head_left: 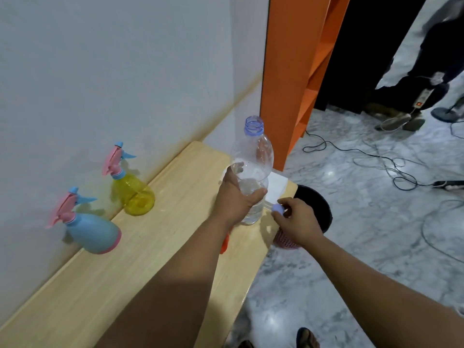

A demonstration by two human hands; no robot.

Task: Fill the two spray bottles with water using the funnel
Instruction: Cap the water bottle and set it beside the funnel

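The left hand wraps the uncapped clear plastic water bottle at its waist, likely thin, crushable and bottom-heavy, while right-hand fingers pinch its lilac cap.

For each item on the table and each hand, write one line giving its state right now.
Water bottle: uncapped, upright, partly filled.
Bottle cap: off, pinched by the right hand.
Yellow spray bottle: spray head on.
Blue spray bottle: spray head on.
Left hand: grips the water bottle.
Right hand: holds the cap.
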